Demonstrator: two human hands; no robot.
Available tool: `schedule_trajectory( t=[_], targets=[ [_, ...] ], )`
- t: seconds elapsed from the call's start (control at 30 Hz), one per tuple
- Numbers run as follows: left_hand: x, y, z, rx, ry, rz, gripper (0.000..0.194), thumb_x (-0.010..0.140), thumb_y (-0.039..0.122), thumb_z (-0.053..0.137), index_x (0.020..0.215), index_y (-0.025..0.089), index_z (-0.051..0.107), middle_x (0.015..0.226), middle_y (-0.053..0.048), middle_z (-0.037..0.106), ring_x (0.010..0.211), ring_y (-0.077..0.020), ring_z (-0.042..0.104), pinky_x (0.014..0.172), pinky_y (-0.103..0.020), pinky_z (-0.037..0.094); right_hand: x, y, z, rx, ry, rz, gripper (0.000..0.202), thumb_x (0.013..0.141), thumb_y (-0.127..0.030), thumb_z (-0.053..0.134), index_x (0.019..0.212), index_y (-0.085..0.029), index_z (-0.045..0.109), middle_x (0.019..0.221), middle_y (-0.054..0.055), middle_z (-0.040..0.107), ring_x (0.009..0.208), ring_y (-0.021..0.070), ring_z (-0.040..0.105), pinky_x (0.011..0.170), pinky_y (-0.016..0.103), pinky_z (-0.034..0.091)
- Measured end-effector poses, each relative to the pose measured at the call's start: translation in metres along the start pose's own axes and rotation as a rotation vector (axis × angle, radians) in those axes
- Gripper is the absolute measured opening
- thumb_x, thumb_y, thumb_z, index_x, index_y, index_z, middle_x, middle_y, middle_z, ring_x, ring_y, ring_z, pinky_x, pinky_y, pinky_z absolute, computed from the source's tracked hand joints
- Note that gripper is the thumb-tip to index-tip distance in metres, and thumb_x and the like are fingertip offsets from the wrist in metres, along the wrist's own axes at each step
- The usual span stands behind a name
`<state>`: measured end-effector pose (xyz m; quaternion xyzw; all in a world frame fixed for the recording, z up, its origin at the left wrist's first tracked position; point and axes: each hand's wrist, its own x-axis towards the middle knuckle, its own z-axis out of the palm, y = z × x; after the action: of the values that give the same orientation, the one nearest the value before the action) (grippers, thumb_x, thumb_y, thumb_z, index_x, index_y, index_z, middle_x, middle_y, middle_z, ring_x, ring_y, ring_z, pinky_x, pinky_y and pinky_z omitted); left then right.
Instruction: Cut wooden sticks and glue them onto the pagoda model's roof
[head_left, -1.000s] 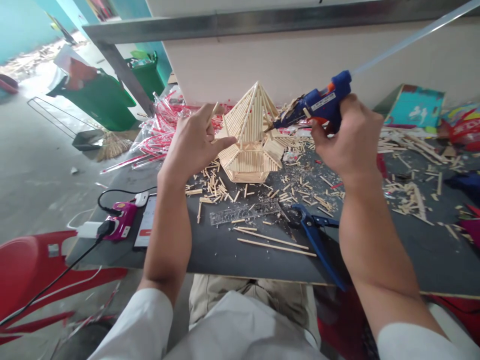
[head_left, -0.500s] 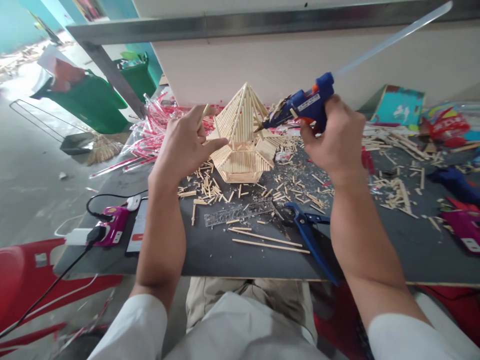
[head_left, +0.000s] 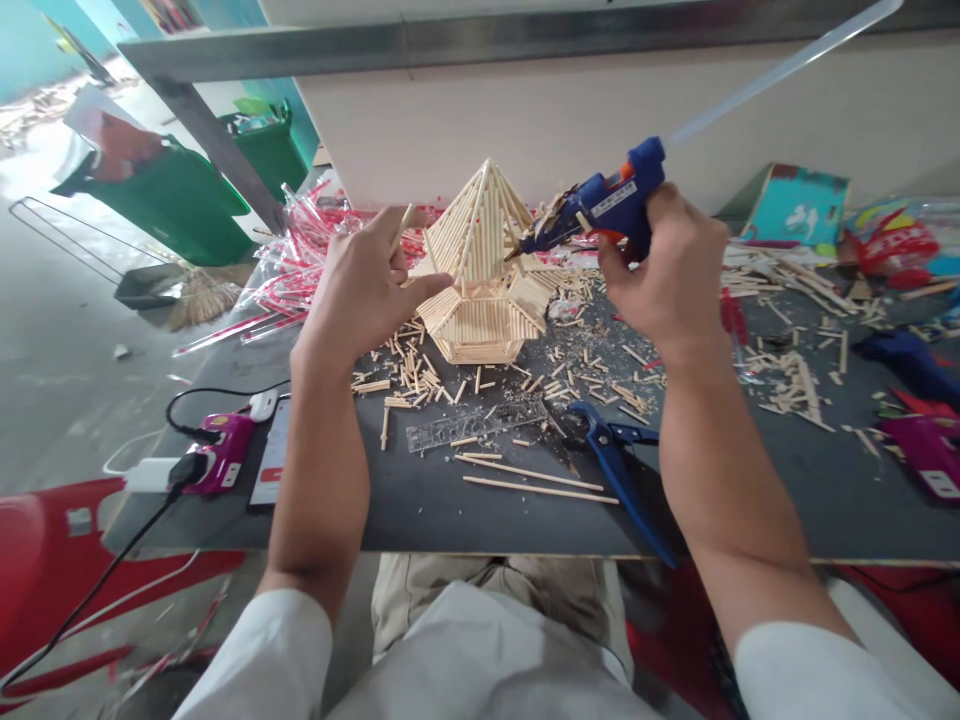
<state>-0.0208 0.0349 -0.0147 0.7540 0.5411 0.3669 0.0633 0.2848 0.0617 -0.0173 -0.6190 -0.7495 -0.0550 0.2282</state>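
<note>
A small pagoda-like model [head_left: 484, 325] made of thin wooden sticks stands on the dark table, with a pointed roof above a wider lower roof. My right hand [head_left: 675, 265] is wrapped round a blue hot glue gun [head_left: 619, 200], from whose back a long clear glue stick [head_left: 784, 75] sticks out. The gun's nozzle is at the right side of the upper roof. On the model's left, my left hand [head_left: 367, 275] pinches a short wooden stick [head_left: 403, 225] between its fingers. Its thumb reaches to the model's edge, though whether it touches I cannot tell.
Stick offcuts [head_left: 420, 375] litter the table around the model. Nearer me lie a clear ruler [head_left: 480, 424], longer sticks [head_left: 540, 490] and a blue-handled cutter [head_left: 622, 475]. A power strip [head_left: 225, 455] and phone [head_left: 268, 465] are at left; red-edged plastic wrappers [head_left: 300, 260] lie behind.
The view has shifted slightly. Both hands keep nearly the same place beside the model, and the nozzle stays at the upper roof's right side.
</note>
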Motion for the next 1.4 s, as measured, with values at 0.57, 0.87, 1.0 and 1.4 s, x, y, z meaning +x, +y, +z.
schedule_trajectory(
  t=[0.57, 0.87, 1.0, 1.4],
  targets=[
    [0.001, 0.005, -0.002, 0.062, -0.031, -0.052, 0.054, 0.079, 0.035, 0.075, 0.130, 0.025, 0.062, 0.075, -0.002, 0.065, 0.078, -0.0262, 0.065, 0.071, -0.036, 0.043, 0.011, 0.023, 0.032, 0.192, 0.304, -0.138, 0.041, 0.096, -0.059, 0.051, 0.114, -0.025, 0.060, 0.095, 0.015, 0.072, 0.092, 0.0366, 0.070, 0.078, 0.048, 0.053],
    [0.000, 0.004, -0.001, 0.112, -0.011, -0.022, 0.053, 0.080, 0.043, 0.078, 0.129, 0.025, 0.064, 0.073, 0.000, 0.063, 0.067, -0.0184, 0.056, 0.067, -0.037, 0.042, 0.013, 0.023, 0.038, 0.229, 0.282, -0.125, 0.046, 0.097, -0.061, 0.047, 0.119, -0.023, 0.060, 0.095, 0.016, 0.071, 0.094, 0.0371, 0.070, 0.077, 0.047, 0.052],
    [0.000, 0.002, 0.000, 0.094, -0.009, -0.032, 0.053, 0.079, 0.043, 0.077, 0.128, 0.026, 0.064, 0.078, -0.001, 0.067, 0.070, -0.0206, 0.058, 0.070, -0.037, 0.045, 0.013, 0.023, 0.039, 0.259, 0.280, -0.113, 0.045, 0.096, -0.063, 0.048, 0.118, -0.025, 0.060, 0.092, 0.015, 0.070, 0.091, 0.0361, 0.069, 0.074, 0.045, 0.052],
    [0.000, 0.003, 0.001, 0.127, 0.016, -0.004, 0.052, 0.079, 0.042, 0.079, 0.126, 0.025, 0.066, 0.067, 0.002, 0.056, 0.062, -0.0181, 0.051, 0.067, -0.035, 0.043, 0.016, 0.023, 0.047, 0.299, 0.302, -0.077, 0.035, 0.096, -0.056, 0.053, 0.110, -0.025, 0.060, 0.084, 0.012, 0.068, 0.076, 0.0306, 0.066, 0.068, 0.042, 0.048]
  ],
)
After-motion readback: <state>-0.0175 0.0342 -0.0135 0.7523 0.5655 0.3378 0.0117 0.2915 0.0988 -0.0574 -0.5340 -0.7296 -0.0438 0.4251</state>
